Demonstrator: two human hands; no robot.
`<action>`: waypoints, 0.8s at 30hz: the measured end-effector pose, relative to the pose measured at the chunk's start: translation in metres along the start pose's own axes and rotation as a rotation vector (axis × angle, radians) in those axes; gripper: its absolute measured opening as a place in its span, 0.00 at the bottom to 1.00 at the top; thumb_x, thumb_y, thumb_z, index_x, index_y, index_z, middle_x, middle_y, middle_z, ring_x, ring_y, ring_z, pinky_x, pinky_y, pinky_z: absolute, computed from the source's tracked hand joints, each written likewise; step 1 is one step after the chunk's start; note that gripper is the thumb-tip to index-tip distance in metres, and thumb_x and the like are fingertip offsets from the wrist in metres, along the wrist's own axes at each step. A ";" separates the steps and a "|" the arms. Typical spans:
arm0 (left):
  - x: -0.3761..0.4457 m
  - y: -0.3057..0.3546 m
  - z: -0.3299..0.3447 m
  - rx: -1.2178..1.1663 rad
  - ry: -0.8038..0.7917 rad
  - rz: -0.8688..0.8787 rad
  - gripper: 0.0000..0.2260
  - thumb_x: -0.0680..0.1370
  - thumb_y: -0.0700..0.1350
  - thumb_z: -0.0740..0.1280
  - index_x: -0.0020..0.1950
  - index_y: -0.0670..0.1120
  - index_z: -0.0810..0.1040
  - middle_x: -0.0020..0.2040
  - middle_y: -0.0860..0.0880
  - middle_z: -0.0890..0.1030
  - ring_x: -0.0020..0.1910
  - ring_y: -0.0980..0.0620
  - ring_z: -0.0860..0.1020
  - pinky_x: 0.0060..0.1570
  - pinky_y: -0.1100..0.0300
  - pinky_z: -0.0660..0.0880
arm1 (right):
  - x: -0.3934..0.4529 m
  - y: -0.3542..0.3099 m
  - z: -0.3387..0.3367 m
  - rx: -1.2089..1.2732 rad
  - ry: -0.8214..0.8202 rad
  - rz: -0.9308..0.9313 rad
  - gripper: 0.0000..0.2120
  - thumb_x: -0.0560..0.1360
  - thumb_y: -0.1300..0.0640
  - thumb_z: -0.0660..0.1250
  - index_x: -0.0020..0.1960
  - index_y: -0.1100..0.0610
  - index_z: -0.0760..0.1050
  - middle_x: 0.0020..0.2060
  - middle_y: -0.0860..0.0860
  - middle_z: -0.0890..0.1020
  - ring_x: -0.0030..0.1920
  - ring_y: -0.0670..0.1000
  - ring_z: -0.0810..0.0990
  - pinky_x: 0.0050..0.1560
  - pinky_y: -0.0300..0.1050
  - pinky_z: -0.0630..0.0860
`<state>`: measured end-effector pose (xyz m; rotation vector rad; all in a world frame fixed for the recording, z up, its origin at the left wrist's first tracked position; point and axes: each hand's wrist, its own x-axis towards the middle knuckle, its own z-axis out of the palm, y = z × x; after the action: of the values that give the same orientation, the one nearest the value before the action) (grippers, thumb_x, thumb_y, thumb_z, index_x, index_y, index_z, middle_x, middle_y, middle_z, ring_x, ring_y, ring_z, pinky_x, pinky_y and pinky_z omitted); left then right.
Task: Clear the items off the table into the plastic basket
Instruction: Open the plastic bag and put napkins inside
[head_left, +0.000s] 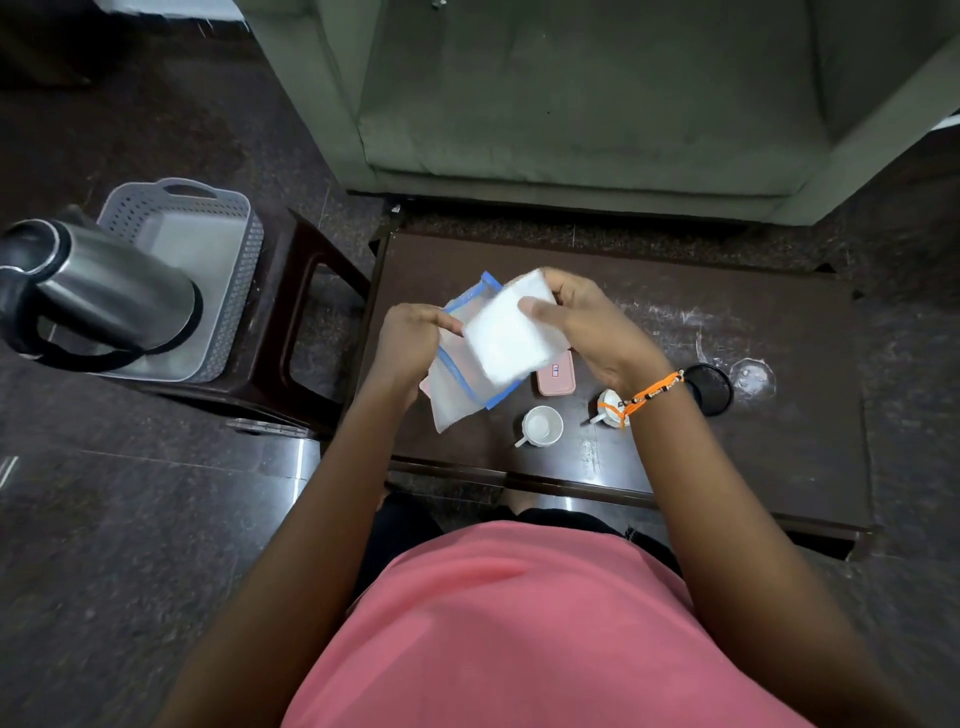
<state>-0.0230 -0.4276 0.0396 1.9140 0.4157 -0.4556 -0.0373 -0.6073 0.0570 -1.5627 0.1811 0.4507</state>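
Above the dark table (727, 338), my left hand (410, 338) pinches the edge of a clear blue-trimmed pouch (462, 374). My right hand (582, 322) grips a white folded pad (506, 332) held against the pouch's mouth. On the table below lie a pink lidded box (556, 376), a white cup (542, 426), a second white cup (608, 408) partly behind my right wrist, a black round lid (714, 387) and a clear glass (753, 376). The grey plastic basket (236, 291) stands on a stool at the left, with a steel kettle (104, 291) in it.
The basket's dark stool (311, 291) sits close to the table's left end. A green sofa (571, 104) stands just behind the table. Dark polished floor (130, 519) lies to the left and front.
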 end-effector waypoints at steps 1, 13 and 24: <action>0.001 0.005 0.001 -0.010 -0.014 -0.068 0.25 0.72 0.30 0.57 0.20 0.50 0.78 0.43 0.47 0.77 0.39 0.52 0.74 0.37 0.63 0.70 | 0.000 0.001 0.000 -0.064 -0.037 0.026 0.13 0.78 0.67 0.59 0.59 0.59 0.76 0.49 0.52 0.79 0.45 0.47 0.77 0.38 0.33 0.75; -0.017 0.008 0.039 -0.058 -0.197 -0.046 0.13 0.72 0.44 0.72 0.34 0.36 0.79 0.29 0.56 0.78 0.36 0.55 0.74 0.41 0.61 0.70 | -0.015 0.024 -0.009 0.377 0.374 0.218 0.10 0.74 0.59 0.69 0.53 0.57 0.71 0.44 0.51 0.78 0.38 0.46 0.78 0.29 0.34 0.77; -0.013 -0.008 0.085 0.195 -0.255 0.049 0.12 0.77 0.49 0.66 0.42 0.42 0.84 0.40 0.49 0.73 0.37 0.61 0.73 0.37 0.69 0.66 | -0.035 0.078 -0.036 0.479 0.759 0.270 0.15 0.74 0.73 0.59 0.54 0.59 0.72 0.42 0.54 0.78 0.39 0.51 0.77 0.30 0.40 0.74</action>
<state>-0.0484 -0.5043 0.0094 2.0154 0.1613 -0.7197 -0.0933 -0.6528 -0.0020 -1.1669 1.0171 -0.0114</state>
